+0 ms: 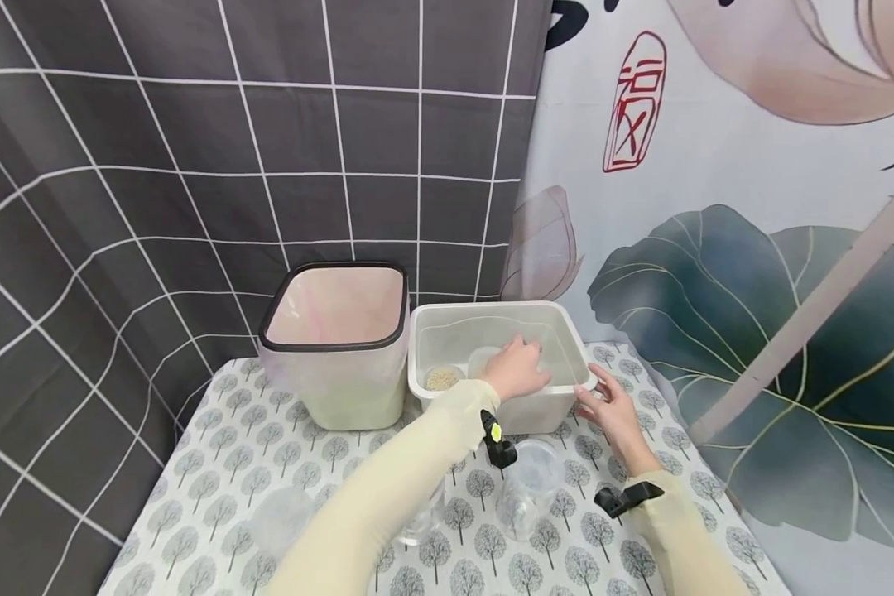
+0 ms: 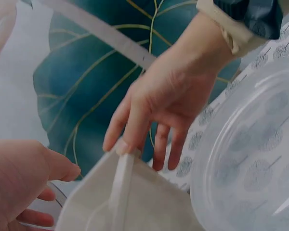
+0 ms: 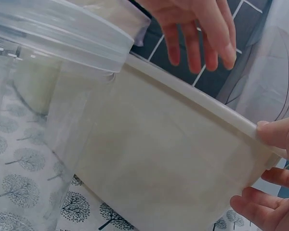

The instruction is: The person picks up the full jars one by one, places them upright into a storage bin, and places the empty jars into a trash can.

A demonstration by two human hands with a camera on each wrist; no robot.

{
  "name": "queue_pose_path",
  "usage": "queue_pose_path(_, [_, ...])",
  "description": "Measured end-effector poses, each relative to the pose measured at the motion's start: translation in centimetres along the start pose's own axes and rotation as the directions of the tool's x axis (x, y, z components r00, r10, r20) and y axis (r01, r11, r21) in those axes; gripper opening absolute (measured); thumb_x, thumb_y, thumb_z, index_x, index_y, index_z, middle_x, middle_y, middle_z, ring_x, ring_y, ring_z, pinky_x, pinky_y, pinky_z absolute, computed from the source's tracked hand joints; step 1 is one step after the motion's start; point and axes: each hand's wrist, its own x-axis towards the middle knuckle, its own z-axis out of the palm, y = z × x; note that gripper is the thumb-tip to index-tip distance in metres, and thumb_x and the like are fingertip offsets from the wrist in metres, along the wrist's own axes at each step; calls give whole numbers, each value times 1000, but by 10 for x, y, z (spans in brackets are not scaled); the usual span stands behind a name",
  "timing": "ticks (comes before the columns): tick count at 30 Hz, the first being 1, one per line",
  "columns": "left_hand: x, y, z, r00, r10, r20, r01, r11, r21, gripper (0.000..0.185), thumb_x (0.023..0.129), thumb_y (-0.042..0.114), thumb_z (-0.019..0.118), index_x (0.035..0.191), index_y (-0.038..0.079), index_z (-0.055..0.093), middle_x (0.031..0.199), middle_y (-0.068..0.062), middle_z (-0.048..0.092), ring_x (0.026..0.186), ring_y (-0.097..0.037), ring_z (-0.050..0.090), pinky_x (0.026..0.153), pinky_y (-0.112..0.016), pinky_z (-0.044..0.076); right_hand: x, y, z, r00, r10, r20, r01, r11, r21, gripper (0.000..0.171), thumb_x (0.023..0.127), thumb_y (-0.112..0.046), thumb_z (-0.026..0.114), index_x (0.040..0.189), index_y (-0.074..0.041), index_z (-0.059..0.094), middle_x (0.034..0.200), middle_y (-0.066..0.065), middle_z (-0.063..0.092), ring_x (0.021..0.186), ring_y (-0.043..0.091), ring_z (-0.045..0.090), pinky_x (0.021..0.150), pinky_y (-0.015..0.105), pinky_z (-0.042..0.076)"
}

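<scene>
The left hand [image 1: 517,369] hangs over the white bin [image 1: 538,412], fingers loosely extended — the right hand [image 1: 614,414] grips its near corner.

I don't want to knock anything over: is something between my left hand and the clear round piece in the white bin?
Nothing visible does. Your left hand partly hides the clear round piece in the head view; the container of grains sits to its left.
</scene>
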Motion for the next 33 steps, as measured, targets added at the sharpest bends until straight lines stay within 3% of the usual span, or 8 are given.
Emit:
queue_pose_path(5, [-10, 5, -7, 998, 30, -47, -30, 1000, -1, 51, 87, 37, 58, 132, 13, 51, 124, -9, 50, 104, -20, 54, 72, -36, 54, 0, 1, 1, 1000, -24, -16, 24, 1000, -16, 71, 90, -29, 62, 147, -12, 24, 137, 24, 38, 105, 27, 58, 86, 37, 51])
queue_pose_path(13, [-27, 3, -16, 991, 70, -112, -73, 997, -22, 48, 89, 40, 57, 128, 12, 53, 119, -8, 51, 98, -18, 54, 66, -29, 53, -2, -9, 6, 997, -26, -67, 14, 984, -175, 65, 93, -29, 56, 147, -12, 24, 130, 25, 39, 105, 32, 51, 86, 42, 50])
queue_pose_path(17, [-33, -3, -19, 991, 62, -123, -67, 997, -41, 50, 89, 42, 57, 129, 13, 52, 118, -7, 51, 95, -17, 55, 68, -27, 52, -6, -18, 6, 996, -63, -66, 45, 968, -246, 61, 95, -20, 52, 147, -8, 23, 134, 28, 35, 109, 37, 50, 86, 41, 51])
queue_pose_path(21, [-38, -5, -23, 987, 69, -144, -78, 995, -55, 49, 90, 41, 56, 129, 13, 52, 118, -5, 51, 95, -17, 56, 71, -27, 51, -13, -26, 1, 989, -128, -78, 99, 949, -299, 56, 95, -14, 50, 145, -4, 26, 140, 29, 31, 118, 42, 42, 92, 51, 43])
queue_pose_path(26, [-43, -9, -28, 979, 101, -175, -108, 994, -31, 49, 91, 42, 55, 129, 11, 52, 119, -6, 52, 98, -17, 56, 77, -29, 50, -22, -35, -2, 965, -255, -64, 218, 912, -347, 52, 94, -16, 53, 141, -3, 34, 139, 28, 29, 123, 46, 33, 94, 58, 37])
queue_pose_path(33, [-55, -26, -27, 961, 116, -250, -127, 991, -32, 45, 91, 39, 55, 129, 14, 53, 125, -5, 51, 111, -18, 51, 85, -32, 49, -35, -45, 1, 919, -393, -8, 357, 843, -401, 49, 94, -16, 55, 137, 0, 40, 135, 28, 33, 118, 47, 37, 89, 58, 41])
